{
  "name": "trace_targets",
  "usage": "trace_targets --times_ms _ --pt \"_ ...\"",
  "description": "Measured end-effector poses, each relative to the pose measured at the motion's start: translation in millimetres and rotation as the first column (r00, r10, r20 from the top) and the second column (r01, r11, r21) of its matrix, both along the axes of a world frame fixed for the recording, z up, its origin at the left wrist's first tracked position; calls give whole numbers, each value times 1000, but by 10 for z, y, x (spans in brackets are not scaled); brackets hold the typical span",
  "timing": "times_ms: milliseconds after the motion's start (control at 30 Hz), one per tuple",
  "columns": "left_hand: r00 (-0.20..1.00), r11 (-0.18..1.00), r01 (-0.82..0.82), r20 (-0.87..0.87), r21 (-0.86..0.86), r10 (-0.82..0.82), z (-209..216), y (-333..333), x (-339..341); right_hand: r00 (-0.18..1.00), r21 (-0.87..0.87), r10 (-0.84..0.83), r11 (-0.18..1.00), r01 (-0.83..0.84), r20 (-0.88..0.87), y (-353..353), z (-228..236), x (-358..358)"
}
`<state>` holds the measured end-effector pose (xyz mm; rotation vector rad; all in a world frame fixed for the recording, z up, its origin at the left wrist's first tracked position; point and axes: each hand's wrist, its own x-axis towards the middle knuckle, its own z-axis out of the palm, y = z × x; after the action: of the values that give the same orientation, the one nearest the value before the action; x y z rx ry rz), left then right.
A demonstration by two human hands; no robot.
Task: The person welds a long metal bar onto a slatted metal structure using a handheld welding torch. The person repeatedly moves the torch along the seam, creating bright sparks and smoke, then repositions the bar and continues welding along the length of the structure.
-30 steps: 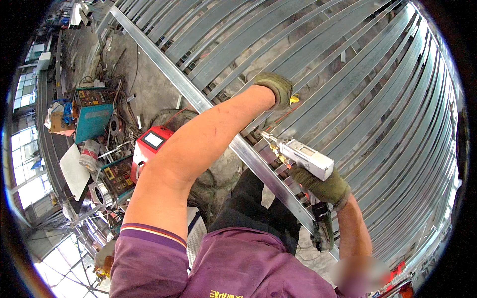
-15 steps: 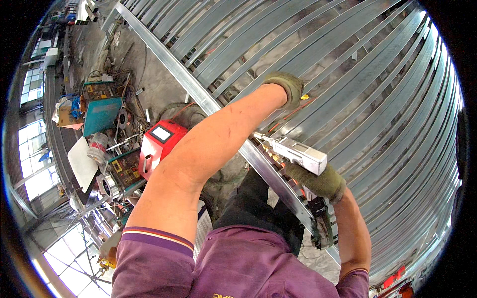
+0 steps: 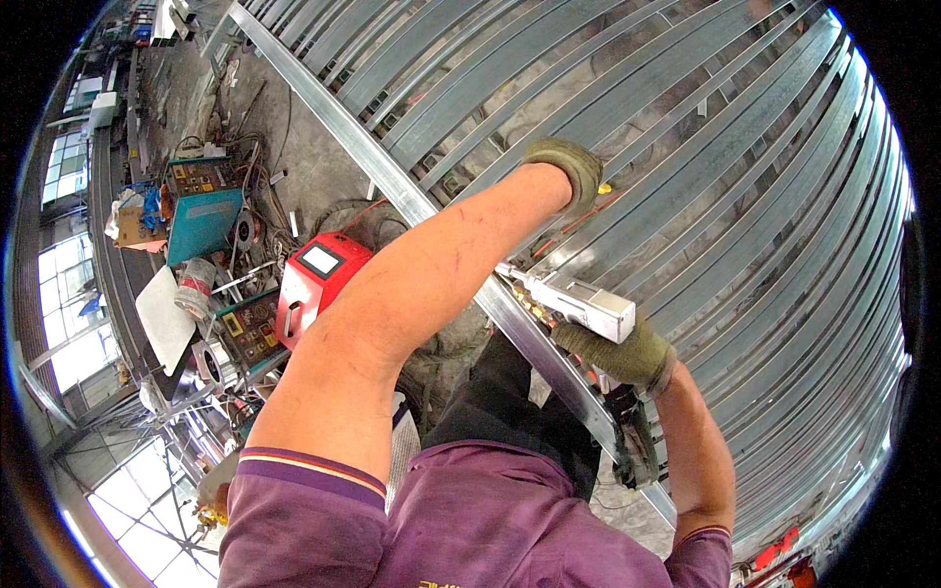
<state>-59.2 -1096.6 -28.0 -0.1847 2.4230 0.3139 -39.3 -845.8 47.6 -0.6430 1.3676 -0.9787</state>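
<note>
In my right hand [image 3: 627, 355], wearing an olive work glove, is a boxy silver-white handheld welding gun [image 3: 588, 306]. My fingers are wrapped round its underside, and a thick black cable [image 3: 632, 441] hangs below the glove. The gun's narrow nozzle points left, close to the silver edge rail [image 3: 529, 333] of a large metal frame. My left hand [image 3: 570, 171], also gloved, is stretched across the rail and sits at the frame's long metal bars [image 3: 490, 103]. Its fingers are bent down out of sight, and a small yellow thing [image 3: 605, 188] shows beside it.
Left of the rail stands a red machine [image 3: 319, 279] with a small screen. Beyond it are teal machines [image 3: 203, 220], a white panel [image 3: 165, 318] and tangled cables on the concrete floor [image 3: 314, 157]. Metal bars fill the right side.
My right hand and the welding gun have shifted slightly left along the rail. My left hand has stayed almost in place.
</note>
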Motion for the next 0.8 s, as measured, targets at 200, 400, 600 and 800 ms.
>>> trace_targets --times_ms 200,400,600,800 --pt "1000 1000 -16 -3 23 17 76 22 -11 997 -51 -58 997 55 -51 30 -84 70" --pt "991 999 27 133 -20 -24 283 48 -55 999 66 -19 998 16 44 16 47 4" --pt "994 998 -62 94 4 62 352 59 -17 999 38 6 999 -5 -33 17 54 3" --pt "992 998 -59 110 23 56 213 51 -43 993 37 71 997 -68 -89 -5 79 -30"
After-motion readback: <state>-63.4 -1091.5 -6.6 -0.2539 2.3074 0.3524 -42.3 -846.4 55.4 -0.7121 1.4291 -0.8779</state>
